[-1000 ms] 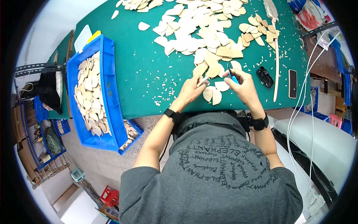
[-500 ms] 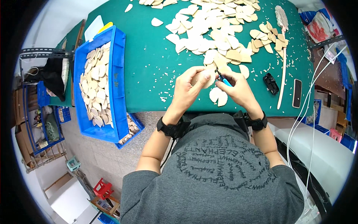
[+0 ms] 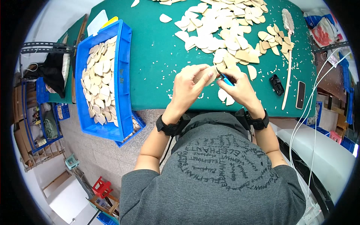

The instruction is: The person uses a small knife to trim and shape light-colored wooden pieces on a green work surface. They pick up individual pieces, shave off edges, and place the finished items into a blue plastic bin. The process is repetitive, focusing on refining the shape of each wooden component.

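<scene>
Close to the table's near edge, my left hand (image 3: 187, 85) pinches a thin, cream, rounded pad (image 3: 211, 76) between thumb and fingers. My right hand (image 3: 243, 88) is closed around small snips (image 3: 227, 80) with blue handles and dark blades. The blade tips reach the pad's right edge; whether they cut into it I cannot tell. Just below the hands, cream pieces (image 3: 225, 96) lie on the green table, partly covered by the right hand. Beyond them spreads a big heap of similar flat, half-round pads (image 3: 210, 33).
A blue crate (image 3: 125, 75) full of pads stands left, above another blue crate (image 3: 135, 131). Right are a small pile of tan pieces (image 3: 275, 37), a fluffy-ended stick (image 3: 288, 71), a black case (image 3: 276, 85) and a phone (image 3: 300, 94). White cables (image 3: 311, 97) hang beside the table.
The pad in my left hand has tilted and shows less of its face. The snips stay at its edge. The tabletop scene sits slightly further right in the view.
</scene>
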Motion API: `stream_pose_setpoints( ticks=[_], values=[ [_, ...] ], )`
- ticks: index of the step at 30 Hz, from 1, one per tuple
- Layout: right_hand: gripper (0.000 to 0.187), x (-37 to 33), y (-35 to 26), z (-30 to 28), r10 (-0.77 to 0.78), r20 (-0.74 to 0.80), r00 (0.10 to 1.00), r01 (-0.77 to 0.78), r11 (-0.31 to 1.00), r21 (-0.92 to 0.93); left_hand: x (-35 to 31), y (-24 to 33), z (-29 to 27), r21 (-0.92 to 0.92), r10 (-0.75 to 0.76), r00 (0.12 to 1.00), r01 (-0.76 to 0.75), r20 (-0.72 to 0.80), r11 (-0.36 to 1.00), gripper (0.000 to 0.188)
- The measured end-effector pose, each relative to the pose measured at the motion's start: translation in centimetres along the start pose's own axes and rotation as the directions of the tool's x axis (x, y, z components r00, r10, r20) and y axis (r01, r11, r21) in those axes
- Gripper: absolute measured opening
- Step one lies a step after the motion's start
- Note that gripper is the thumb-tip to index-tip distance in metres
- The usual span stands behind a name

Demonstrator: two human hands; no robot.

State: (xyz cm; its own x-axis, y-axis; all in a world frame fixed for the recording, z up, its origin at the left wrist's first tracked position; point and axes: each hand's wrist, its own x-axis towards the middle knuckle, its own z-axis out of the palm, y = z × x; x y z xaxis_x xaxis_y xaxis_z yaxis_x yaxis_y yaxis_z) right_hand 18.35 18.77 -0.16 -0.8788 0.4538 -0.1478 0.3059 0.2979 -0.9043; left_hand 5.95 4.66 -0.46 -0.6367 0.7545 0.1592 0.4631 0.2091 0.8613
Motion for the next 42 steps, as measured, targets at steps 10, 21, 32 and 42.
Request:
stream_pose_setpoints(
  ticks=[10,21,32,42],
  values=[
    [0.021,0.8,-0.6,2.1,-0.037,-0.010,0.999,0.036,0.999,-0.040,-0.1,-1.1,-2.0,0.015,0.030,1.000,-0.030,0.004,0.999,0.024],
    [0.015,0.8,1.2,3.2,0.022,-0.108,0.994,-0.008,0.992,0.129,-1.0,-6.4,-10.3,-0.200,-0.208,0.920,0.147,-0.333,0.969,0.026],
    [0.016,-1.1,4.7,-3.1,0.174,-0.275,0.946,-0.093,0.955,0.281,4.1,-9.4,-2.9,0.336,0.080,0.950,0.027,-0.301,0.941,0.032],
    [0.017,-4.0,6.2,-7.5,0.236,-0.269,0.934,-0.187,0.963,0.195,6.3,-9.6,17.0,0.246,-0.244,0.969,0.230,0.030,0.942,0.032]
  ],
)
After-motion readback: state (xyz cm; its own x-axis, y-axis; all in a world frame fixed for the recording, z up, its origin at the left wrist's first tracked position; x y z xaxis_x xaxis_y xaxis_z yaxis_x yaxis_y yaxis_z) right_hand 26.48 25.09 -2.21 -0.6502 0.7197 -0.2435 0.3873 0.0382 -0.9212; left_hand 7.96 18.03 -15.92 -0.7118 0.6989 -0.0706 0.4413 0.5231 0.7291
